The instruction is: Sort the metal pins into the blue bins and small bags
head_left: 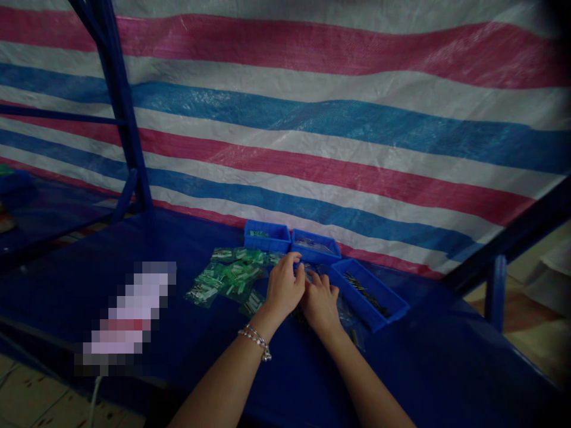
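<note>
My left hand (285, 286), with a silver chain bracelet (256, 340) at the wrist, has its fingers bent and drawn together. Beside it, touching or nearly so, my right hand (320, 302) curls its fingers downward. Whatever lies between or under the fingertips is hidden. To the left of the hands spreads a pile of small clear bags with green and white pieces (238, 272). More clear plastic (345, 312) shows at the right hand's outer side. The nearest bins are a blue bin with clear bags (316, 245) and a blue bin of dark, thin pieces (370, 295).
Another blue bin (266, 236) with greenish pieces stands at the back. A blurred-out oblong object (129, 318) lies on the blue table (187, 351), a white cable (95, 398) running down from it. Striped sheeting (312, 137) and blue frame posts (127, 113) border the table.
</note>
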Available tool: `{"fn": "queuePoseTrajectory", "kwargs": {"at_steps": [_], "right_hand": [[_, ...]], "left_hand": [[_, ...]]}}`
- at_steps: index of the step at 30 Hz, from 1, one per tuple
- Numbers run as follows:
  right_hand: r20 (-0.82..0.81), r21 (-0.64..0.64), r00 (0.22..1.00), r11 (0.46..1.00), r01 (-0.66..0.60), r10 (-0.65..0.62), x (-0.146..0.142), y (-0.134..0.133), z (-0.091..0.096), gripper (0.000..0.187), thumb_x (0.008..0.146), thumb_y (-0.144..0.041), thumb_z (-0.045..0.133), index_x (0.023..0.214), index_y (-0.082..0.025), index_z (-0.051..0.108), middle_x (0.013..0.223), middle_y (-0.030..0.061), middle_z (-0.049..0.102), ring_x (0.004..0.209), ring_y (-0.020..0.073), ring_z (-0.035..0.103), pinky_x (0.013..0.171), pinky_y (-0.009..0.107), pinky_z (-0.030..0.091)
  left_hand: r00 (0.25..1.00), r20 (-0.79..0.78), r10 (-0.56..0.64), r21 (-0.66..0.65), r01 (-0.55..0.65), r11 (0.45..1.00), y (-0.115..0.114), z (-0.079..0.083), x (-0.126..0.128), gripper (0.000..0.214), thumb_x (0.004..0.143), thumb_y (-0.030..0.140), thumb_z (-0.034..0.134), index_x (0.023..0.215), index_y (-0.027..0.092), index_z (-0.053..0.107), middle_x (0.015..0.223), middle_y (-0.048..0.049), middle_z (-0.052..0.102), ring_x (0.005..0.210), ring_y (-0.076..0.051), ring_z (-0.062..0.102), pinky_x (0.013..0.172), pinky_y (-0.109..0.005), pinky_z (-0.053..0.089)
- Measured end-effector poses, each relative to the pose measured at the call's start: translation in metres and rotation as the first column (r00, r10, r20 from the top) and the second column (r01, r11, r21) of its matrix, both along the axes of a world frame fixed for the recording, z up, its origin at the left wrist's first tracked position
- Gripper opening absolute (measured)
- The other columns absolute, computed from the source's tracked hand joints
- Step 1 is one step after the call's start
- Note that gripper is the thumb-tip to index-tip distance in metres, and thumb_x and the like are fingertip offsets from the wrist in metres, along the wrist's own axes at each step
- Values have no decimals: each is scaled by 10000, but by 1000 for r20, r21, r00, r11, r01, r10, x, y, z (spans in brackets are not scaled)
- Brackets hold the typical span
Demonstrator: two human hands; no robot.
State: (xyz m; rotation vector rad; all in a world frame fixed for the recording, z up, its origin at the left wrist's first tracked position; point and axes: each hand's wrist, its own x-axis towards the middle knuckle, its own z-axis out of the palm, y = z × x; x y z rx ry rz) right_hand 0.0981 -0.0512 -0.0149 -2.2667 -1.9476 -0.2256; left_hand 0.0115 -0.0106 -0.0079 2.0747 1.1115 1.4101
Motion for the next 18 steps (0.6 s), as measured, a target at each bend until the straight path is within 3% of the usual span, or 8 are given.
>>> {"fn": "queuePoseTrajectory", "kwargs": {"at_steps": [18], "right_hand": [[-23, 26, 1000, 1000, -14, 15, 0, 1, -2, 406, 851, -235, 363, 1252, -293, 391, 1204, 81, 458, 1035, 251, 376, 776, 362, 302]], "left_hand": [[1000, 12, -5, -6, 5, 1000, 0, 0, 0, 200, 813, 170, 419, 1000, 158, 490, 966, -60, 581, 860, -164, 559, 782, -304, 456]]}}
